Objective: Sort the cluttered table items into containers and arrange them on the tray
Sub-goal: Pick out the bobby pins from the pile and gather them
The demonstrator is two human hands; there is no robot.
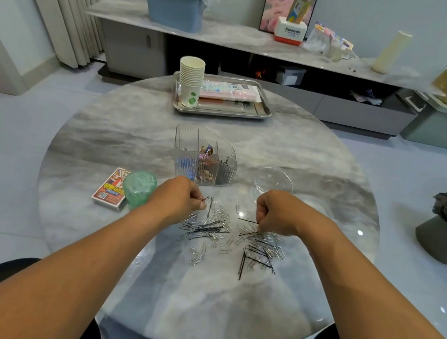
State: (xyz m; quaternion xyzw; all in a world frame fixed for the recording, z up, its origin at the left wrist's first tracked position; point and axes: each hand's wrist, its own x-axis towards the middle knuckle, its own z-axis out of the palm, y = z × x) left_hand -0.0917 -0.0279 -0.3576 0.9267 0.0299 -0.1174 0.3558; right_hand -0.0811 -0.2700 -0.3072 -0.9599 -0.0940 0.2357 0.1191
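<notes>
Left hand (184,198) pinching black hairpins (208,204), right hand (278,213) pinching one black hairpin (247,221), above scattered paper clips (218,217), near clear organizer (204,155)

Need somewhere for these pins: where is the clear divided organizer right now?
In the head view, the clear divided organizer stands mid-table, just beyond the left hand, nearer than the metal tray.

Single head view, looking forward-down, seemingly close over table (126,282).
</notes>
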